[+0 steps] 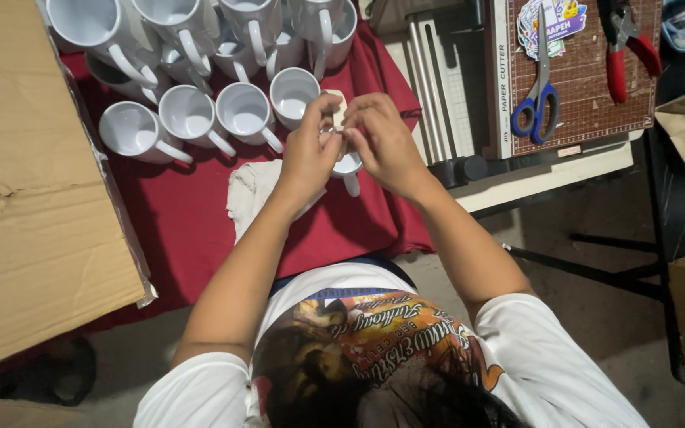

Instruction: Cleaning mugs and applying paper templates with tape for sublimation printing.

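Left hand (308, 152): raised over the red cloth, fingers curled together and pinched on the small pale beige piece (339, 110), thumb up against its left edge.
Right hand (382, 136): just right of the left hand, touching it; fingertips bent down and closed on the same pale piece from the right side.
Small pale beige piece: held between both hands, near the middle of the scene, above the half-hidden white ceramic mug (348, 168); exact kind too small to tell.
Half-hidden white mug: directly under the hands, only rim and handle visible, handle pointing near.
Glossy white ceramic mugs in rows (189, 116): far left of the hands, lying on the cloth with open mouths up toward the camera, handles mostly to the right; nearest one (294, 93) just beside the left thumb.
Red fabric table cover (184, 218): spread under mugs and hands, hanging over the near edge.
Crumpled off-white rag (251, 190): on the red cloth, below the left wrist.
Large brown cardboard sheet (29, 174): along the left side, overlapping the cloth.
Brown gridded cutting mat (588, 87): far right, on a pale board.
Blue-handled steel scissors (538, 95): lying on the mat, blades pointing far.
Red-handled pliers (621, 43): on the mat, right of the scissors.
Colourful stickers (552, 20): at the far edge of the mat.
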